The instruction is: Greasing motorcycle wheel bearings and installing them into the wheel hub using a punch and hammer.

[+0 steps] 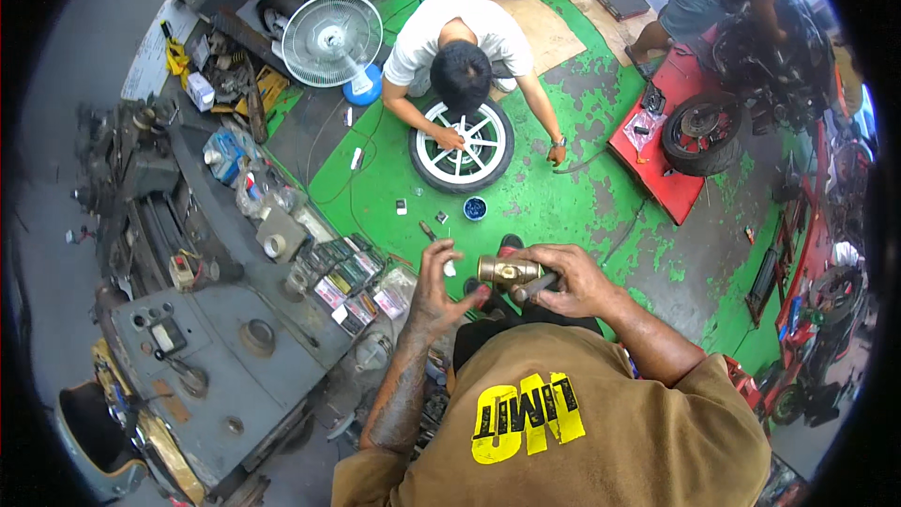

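Note:
My right hand (572, 277) grips a brass cylinder (507, 269), which looks like a hammer head, along with a dark round bar (533, 287) that crosses below it. My left hand (441, 286) is raised just left of the brass piece, fingers curved and apart, with nothing visibly held in it. Both hands are in front of my brown shirt (619, 422), above the green floor.
A person in white (460, 47) bends over a white-spoked wheel (474, 164) by a fan (330, 38) and blue-filled tub (475, 208). Another person (690, 5) is beside a motorcycle and red lift platform (671, 188). A cluttered metal bench (225, 385) stands left.

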### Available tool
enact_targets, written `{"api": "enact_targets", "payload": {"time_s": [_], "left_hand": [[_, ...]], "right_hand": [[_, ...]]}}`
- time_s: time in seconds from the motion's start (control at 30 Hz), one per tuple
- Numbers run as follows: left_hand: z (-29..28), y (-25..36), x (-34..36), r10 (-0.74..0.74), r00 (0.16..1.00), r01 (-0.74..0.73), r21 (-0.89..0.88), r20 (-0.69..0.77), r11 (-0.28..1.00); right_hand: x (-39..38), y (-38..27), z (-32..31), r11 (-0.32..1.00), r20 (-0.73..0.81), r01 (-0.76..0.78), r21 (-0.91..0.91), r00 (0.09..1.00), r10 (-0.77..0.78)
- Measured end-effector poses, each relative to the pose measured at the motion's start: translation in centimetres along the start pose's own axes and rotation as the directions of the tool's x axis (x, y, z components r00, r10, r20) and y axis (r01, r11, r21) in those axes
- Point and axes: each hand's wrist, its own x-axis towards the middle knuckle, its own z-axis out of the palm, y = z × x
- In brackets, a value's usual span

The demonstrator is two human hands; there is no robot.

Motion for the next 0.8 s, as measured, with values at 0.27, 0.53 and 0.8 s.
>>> {"api": "enact_targets", "payload": {"time_s": [0.27,0.53,0.8], "left_hand": [[2.9,-4.6,-7.2,-0.375,0.905,0.424,-0.372,0.200,0.826],[4.9,-7.8,-12.7,-0.725,0.669,0.740,0.052,-0.166,0.670],[10.2,-13.7,-7.3,-0.866,0.433,0.710,-0.497,-0.251,0.499]], "right_hand": [[1.2,3.7,5.5,0.956,0.231,-0.201,0.214,0.961,0.150],[4.9,20.7,2.4,0.630,0.318,-0.652,0.420,0.757,0.571],[15.5,30.5,0.9,0.973,0.233,-0.201,0.112,0.957,0.171]]}}
